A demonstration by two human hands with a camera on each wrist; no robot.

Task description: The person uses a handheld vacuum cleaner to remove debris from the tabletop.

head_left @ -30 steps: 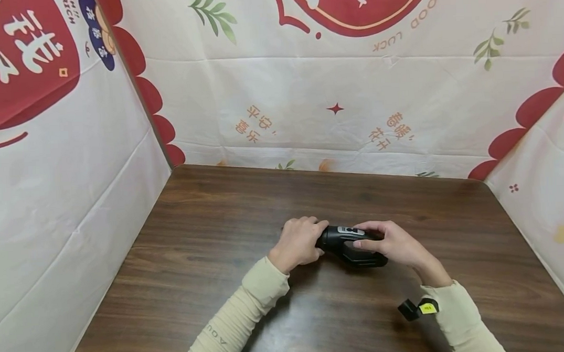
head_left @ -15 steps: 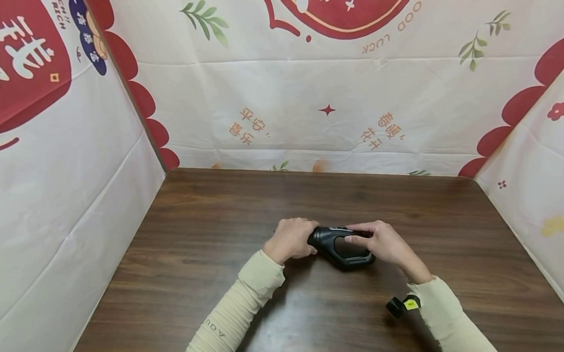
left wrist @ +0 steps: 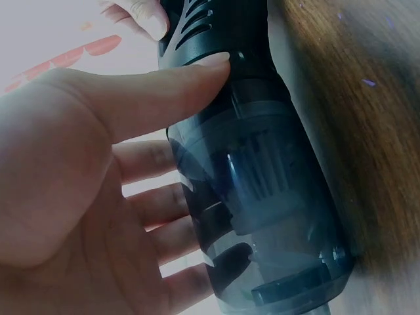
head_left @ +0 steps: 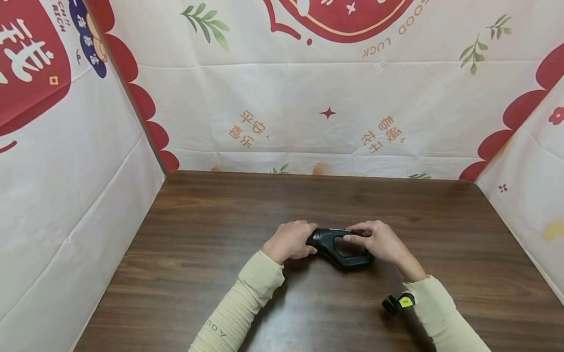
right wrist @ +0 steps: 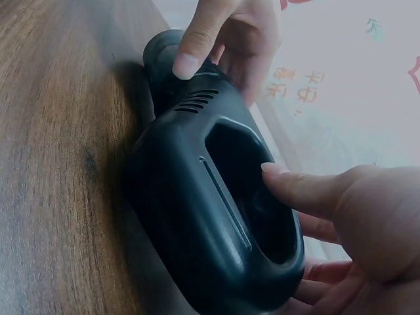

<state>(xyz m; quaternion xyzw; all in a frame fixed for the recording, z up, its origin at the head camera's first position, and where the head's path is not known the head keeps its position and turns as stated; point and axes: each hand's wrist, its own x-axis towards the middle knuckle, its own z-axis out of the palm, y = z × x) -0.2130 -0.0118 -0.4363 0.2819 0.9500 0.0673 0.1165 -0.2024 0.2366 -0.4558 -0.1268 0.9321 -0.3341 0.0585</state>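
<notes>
A black handheld vacuum cleaner (head_left: 324, 242) lies on its side low over the brown table, its looped handle turned toward the head camera. My left hand (head_left: 290, 242) grips the front end; in the left wrist view the thumb lies across the smoky see-through dust cup (left wrist: 269, 177) and the fingers curl round its far side. A pleated filter shows inside the cup. At the other end my right hand (head_left: 381, 241) holds the handle (right wrist: 272, 239), thumb at the loop opening and fingers behind the grip. Vent slots (right wrist: 195, 100) sit between the two hands.
The wood-grain table (head_left: 208, 216) extends all round the vacuum. Printed white cloth (head_left: 288, 91) hangs along its back and both sides. A small black device with a yellow label (head_left: 405, 301) is strapped at the right cuff.
The vacuum has rolled in my hands: its top button panel has turned away and the handle loop now shows open. Over the last half second almost nothing has moved.
</notes>
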